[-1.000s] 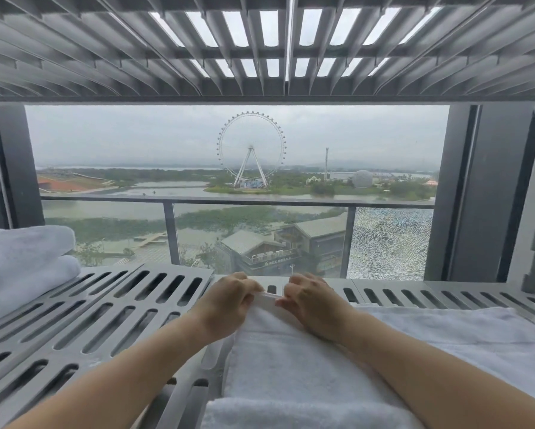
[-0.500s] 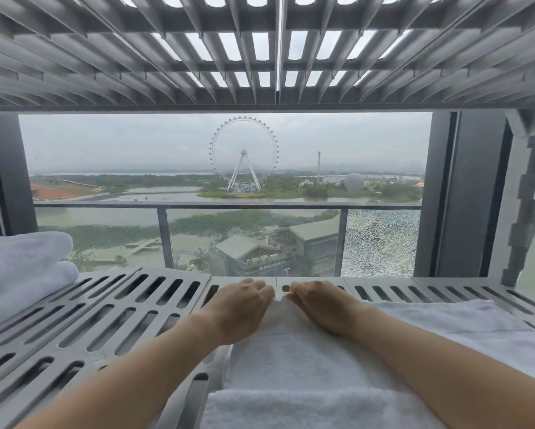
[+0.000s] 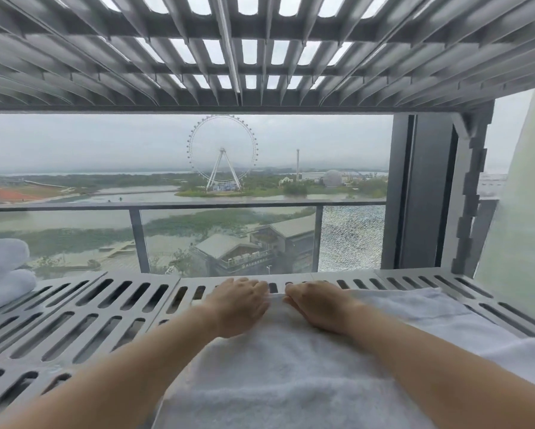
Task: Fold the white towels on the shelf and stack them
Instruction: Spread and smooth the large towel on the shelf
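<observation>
Pressing the left hand (image 3: 238, 306) and the right hand (image 3: 320, 308) palm-down on the far edge of a white towel (image 3: 275, 370), just below the middle of the frame. Laying the fingers of both nearly straight and close together, fingertips pointing inward and almost meeting over the towel's hem, with nothing visibly pinched; not showing the thumbs plainly, so not telling whether either is tucked beneath the cloth. Extending both bare forearms up from the bottom corners. Resting the towel as a long folded band on the grey slotted shelf (image 3: 105, 314), running from the bottom centre up to the hands, over a wider white layer spreading toward the lower right. Showing, at the left edge of the frame, a stack of folded towels (image 3: 3, 274) sitting on the same shelf, well apart from the hands. Spanning the whole top of the frame with the slatted underside of an upper shelf (image 3: 260, 41). Looking out past the shelf through a window (image 3: 74, 144) at a Ferris wheel (image 3: 222, 153) in the upper centre, a balcony railing (image 3: 198, 205) crossing mid-frame, and a glass panel (image 3: 351, 236) crazed with cracks right of centre.
</observation>
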Demonstrator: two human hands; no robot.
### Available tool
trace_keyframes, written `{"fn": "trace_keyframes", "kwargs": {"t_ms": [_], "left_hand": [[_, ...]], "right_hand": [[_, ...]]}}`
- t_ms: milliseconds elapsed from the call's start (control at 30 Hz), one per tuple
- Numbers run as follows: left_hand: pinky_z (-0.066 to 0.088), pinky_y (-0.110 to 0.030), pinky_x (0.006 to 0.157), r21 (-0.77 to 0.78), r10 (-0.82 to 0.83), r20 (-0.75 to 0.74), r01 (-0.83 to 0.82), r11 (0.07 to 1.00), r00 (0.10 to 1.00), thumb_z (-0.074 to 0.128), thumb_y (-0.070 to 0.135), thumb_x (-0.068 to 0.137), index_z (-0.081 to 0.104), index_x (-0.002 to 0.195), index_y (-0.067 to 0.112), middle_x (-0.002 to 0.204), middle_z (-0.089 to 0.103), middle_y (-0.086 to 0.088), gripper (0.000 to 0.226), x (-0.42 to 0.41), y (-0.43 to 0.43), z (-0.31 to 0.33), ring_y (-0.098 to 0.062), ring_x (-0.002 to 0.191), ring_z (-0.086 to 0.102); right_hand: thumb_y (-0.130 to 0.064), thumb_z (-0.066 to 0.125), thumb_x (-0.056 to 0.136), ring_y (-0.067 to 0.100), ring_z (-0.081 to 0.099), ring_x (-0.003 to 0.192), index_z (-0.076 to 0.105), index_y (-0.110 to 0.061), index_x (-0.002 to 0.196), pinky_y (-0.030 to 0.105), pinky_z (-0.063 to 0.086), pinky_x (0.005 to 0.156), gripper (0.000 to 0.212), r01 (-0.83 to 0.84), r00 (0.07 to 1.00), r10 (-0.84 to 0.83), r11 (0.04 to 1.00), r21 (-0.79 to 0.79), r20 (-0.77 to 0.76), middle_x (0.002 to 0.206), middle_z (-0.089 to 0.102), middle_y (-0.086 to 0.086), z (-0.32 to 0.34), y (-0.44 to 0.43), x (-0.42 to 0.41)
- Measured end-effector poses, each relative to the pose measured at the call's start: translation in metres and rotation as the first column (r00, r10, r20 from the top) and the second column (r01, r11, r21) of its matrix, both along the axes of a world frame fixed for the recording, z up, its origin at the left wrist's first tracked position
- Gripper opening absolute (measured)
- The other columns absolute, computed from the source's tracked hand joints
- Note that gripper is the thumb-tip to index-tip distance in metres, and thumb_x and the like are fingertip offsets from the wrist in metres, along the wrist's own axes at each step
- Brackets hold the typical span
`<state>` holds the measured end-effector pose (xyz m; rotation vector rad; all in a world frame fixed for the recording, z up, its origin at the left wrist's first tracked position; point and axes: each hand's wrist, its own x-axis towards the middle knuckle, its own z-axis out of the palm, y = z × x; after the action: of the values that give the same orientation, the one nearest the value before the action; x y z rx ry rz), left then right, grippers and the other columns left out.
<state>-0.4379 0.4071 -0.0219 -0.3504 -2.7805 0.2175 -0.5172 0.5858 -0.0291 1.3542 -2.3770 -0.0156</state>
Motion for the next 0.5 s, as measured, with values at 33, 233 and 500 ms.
{"fn": "trace_keyframes", "kwargs": {"t_ms": [33,233,500], "left_hand": [[0.038,-0.035,0.093,-0.015,-0.029,-0.011,0.029,0.999,1.000,0.029,0.029,0.099,0.046,0.108,0.011,0.115,0.055,-0.009,0.026,-0.005,0.011,-0.001,-0.026,0.108,0.051],[0.036,-0.029,0.089,-0.004,-0.008,-0.011,0.007,1.000,1.000,0.028,0.017,0.100,0.044,0.110,0.007,0.117,0.056,-0.012,0.022,-0.017,0.030,-0.010,-0.027,0.110,0.053],[0.038,-0.033,0.087,-0.051,0.094,0.017,-0.093,0.994,0.995,0.028,0.022,0.098,0.044,0.106,0.013,0.116,0.054,-0.007,0.020,-0.010,0.044,-0.008,-0.025,0.108,0.052]], "right_hand": [[-0.026,0.029,0.101,0.034,0.062,0.094,0.048,-0.005,0.105,0.040,0.045,0.075,0.029,-0.007,1.000,0.007,1.000,-0.002,-0.018,0.105,0.064,0.018,0.000,0.001,-0.001],[-0.039,0.040,0.096,0.032,0.059,0.098,0.049,-0.008,0.098,0.036,0.043,0.075,0.033,-0.049,0.999,0.050,0.999,-0.021,0.016,0.105,0.063,0.015,0.001,0.030,-0.012],[-0.039,0.032,0.098,0.032,0.060,0.094,0.048,-0.008,0.099,0.039,0.044,0.073,0.035,-0.034,0.999,0.034,0.999,-0.010,-0.019,0.104,0.063,0.014,-0.001,0.077,-0.033]]}}
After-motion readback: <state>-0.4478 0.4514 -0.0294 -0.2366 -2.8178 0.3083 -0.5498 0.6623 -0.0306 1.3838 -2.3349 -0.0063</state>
